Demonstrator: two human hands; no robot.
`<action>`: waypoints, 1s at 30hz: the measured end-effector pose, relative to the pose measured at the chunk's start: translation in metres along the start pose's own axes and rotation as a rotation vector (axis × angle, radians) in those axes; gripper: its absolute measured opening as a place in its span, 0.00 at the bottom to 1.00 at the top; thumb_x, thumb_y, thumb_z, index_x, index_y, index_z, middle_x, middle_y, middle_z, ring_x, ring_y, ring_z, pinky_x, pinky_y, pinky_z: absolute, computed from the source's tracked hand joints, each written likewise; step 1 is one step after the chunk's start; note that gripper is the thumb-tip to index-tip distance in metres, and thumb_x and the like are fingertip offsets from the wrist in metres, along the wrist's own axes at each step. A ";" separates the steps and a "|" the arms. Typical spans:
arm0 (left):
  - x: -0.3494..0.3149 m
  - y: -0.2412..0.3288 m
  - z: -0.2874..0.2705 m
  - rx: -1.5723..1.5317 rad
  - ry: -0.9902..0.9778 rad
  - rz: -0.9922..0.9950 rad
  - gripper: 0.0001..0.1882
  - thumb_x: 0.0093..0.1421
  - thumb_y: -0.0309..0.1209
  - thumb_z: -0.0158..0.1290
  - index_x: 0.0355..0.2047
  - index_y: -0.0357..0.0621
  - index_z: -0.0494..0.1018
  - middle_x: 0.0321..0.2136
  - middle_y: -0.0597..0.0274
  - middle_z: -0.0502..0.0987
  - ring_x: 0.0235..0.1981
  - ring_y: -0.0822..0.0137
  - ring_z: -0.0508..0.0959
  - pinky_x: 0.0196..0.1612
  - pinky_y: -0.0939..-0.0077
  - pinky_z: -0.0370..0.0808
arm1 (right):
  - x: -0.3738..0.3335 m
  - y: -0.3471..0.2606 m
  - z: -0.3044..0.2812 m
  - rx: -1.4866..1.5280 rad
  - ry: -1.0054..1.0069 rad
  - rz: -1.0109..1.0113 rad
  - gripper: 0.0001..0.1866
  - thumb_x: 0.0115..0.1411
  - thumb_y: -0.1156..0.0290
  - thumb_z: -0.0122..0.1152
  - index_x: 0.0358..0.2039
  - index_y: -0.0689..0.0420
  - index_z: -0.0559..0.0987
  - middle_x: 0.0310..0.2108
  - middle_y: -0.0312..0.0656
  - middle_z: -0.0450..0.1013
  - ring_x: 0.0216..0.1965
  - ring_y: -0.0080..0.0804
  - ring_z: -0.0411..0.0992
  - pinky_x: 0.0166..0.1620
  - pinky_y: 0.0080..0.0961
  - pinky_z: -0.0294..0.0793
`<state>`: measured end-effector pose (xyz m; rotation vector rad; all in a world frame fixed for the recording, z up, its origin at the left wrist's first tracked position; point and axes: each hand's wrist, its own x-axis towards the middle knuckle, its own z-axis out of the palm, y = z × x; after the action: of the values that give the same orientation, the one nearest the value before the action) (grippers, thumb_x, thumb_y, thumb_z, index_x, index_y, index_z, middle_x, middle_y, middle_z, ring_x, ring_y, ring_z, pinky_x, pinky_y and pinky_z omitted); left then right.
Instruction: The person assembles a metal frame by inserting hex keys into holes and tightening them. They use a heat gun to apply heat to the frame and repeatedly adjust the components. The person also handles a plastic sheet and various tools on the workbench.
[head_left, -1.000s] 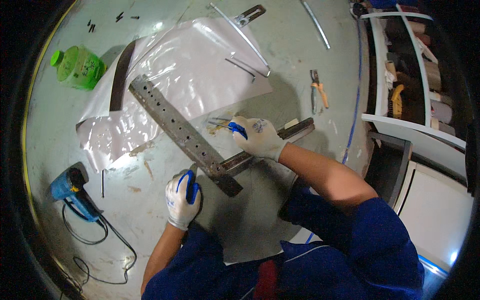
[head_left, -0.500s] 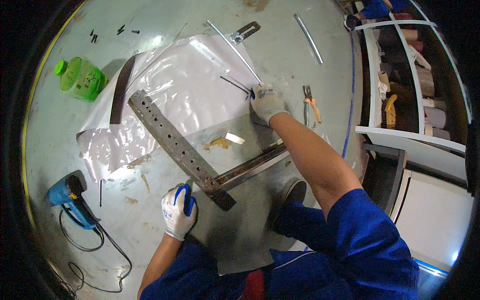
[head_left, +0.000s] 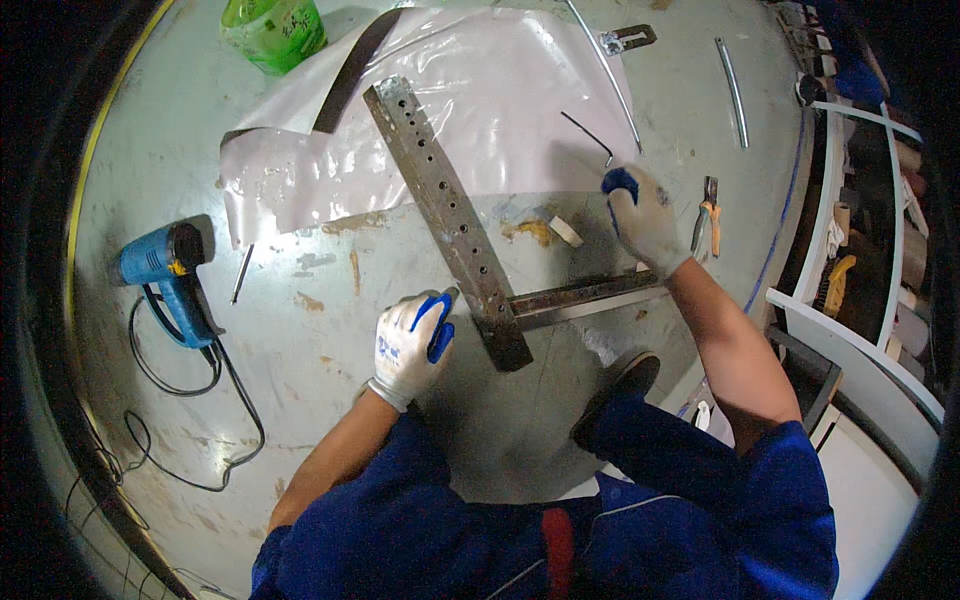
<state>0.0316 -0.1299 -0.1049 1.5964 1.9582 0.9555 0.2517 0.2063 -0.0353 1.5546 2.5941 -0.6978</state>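
Observation:
Both my hands wear white gloves with blue palms. My left hand (head_left: 412,350) hovers beside the lower end of a drilled steel bar (head_left: 445,190), its fingers loosely bent and apart, with nothing visible in them. My right hand (head_left: 640,218) is closed past the far side of the bar, fingers curled inward; what they hold, if anything, is hidden. Just beyond it a black hex key (head_left: 588,137) lies on a glossy white sheet (head_left: 480,100). A long silver rod (head_left: 608,75) rests nearby. A second steel bar (head_left: 580,298) joins the drilled one at an angle.
On the left lies a blue heat gun (head_left: 165,265) with its cord. A green jug (head_left: 275,35) stands at the far left. Pliers (head_left: 708,215), a silver tube (head_left: 732,92), a slotted metal plate (head_left: 628,40) and a tape roll (head_left: 566,231) lie about. A white shelf rack (head_left: 850,340) stands right.
My right hand has turned and drawn back from the hex key, which stays on the sheet. The whole view has shifted, placing the floor items lower or further right.

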 end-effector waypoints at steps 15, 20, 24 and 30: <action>0.002 -0.002 0.001 -0.023 0.025 0.009 0.24 0.55 0.32 0.63 0.53 0.43 0.75 0.48 0.49 0.79 0.47 0.48 0.78 0.51 0.53 0.73 | -0.020 -0.169 -0.018 -0.551 -0.540 -0.423 0.18 0.70 0.52 0.46 0.46 0.46 0.81 0.36 0.47 0.82 0.38 0.50 0.82 0.42 0.50 0.80; 0.004 -0.002 0.003 -0.048 0.036 0.015 0.24 0.55 0.32 0.63 0.53 0.43 0.75 0.47 0.49 0.79 0.47 0.48 0.79 0.50 0.53 0.73 | -0.017 -0.171 -0.018 -0.586 -0.569 -0.436 0.18 0.69 0.54 0.48 0.51 0.46 0.80 0.39 0.49 0.82 0.41 0.49 0.81 0.45 0.48 0.80; 0.002 -0.003 0.003 -0.060 0.053 0.022 0.23 0.55 0.31 0.63 0.52 0.44 0.76 0.47 0.50 0.79 0.46 0.48 0.79 0.49 0.53 0.74 | -0.016 -0.171 -0.016 -0.501 -0.583 -0.431 0.19 0.68 0.56 0.50 0.54 0.46 0.80 0.41 0.50 0.81 0.42 0.49 0.81 0.46 0.48 0.79; 0.003 -0.003 0.002 -0.059 0.063 0.010 0.22 0.55 0.31 0.63 0.51 0.44 0.76 0.47 0.50 0.80 0.46 0.48 0.80 0.48 0.53 0.74 | -0.010 -0.160 -0.006 -0.506 -0.489 -0.535 0.17 0.67 0.56 0.52 0.50 0.47 0.82 0.39 0.49 0.81 0.40 0.50 0.81 0.45 0.48 0.79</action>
<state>0.0307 -0.1269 -0.1080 1.5628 1.9462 1.0698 0.1230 0.1372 0.0300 0.4784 2.5095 -0.3275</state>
